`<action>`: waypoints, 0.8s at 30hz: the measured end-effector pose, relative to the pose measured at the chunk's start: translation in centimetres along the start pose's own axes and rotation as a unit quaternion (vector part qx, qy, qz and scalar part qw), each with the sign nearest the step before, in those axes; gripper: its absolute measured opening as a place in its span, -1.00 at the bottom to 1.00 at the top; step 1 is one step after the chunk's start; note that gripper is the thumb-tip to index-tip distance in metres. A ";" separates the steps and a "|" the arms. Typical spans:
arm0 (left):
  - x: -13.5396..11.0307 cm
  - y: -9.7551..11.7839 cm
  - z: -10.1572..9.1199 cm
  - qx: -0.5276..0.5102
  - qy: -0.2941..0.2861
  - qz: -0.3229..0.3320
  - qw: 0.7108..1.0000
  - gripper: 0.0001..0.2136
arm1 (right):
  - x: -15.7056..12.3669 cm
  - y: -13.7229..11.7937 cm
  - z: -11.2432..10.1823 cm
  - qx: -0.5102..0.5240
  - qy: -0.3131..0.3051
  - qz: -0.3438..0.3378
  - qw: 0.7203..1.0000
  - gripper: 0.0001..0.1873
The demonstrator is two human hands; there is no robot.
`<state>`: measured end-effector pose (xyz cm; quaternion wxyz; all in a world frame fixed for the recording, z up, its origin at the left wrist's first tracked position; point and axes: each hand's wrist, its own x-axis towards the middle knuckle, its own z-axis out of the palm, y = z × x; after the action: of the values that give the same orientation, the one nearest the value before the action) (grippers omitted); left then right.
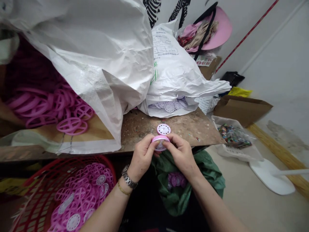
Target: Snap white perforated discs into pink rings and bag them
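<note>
Both hands are closed around one pink plastic wheel with a white slotted disc (160, 145), at the front edge of the worktable (137, 129). My left hand (142, 156) grips its left side, thumb on the face; a metal watch is on that wrist. My right hand (182, 154) grips the right side, its thumb pressing on the face too. Just behind, a similar pink-rimmed white disc (163, 129) lies on the tabletop. The fingers underneath are mostly hidden.
An open white sack (108, 93) at left spills pink spoked rings (72, 125). Another white sack (178, 71) holds white discs (169, 106). Below left stands a red basket (109, 161) of pink rings. A green bag (173, 203) hangs below my hands. A white bin (251, 154) is at right.
</note>
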<state>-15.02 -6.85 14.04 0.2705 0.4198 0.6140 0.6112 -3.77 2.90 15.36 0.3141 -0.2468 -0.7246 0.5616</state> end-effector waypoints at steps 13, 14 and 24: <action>0.1 0.3 -0.2 0.096 -0.005 -0.011 0.995 -0.70 | 0.0 0.1 -0.2 -0.040 -0.059 -0.020 0.997 -0.82; 0.1 0.2 -0.1 0.098 -0.006 -0.010 0.995 -0.69 | -0.1 0.0 -0.2 -0.048 -0.050 -0.028 0.997 -0.80; 0.9 -0.4 -0.2 0.178 0.033 0.062 0.982 -0.74 | 3.6 0.5 -1.9 -0.136 0.011 -0.016 0.991 -0.73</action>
<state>-15.75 -6.13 13.81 0.1327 0.4782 0.6941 0.5215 -4.80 6.83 15.83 0.2943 -0.2820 -0.7943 0.4505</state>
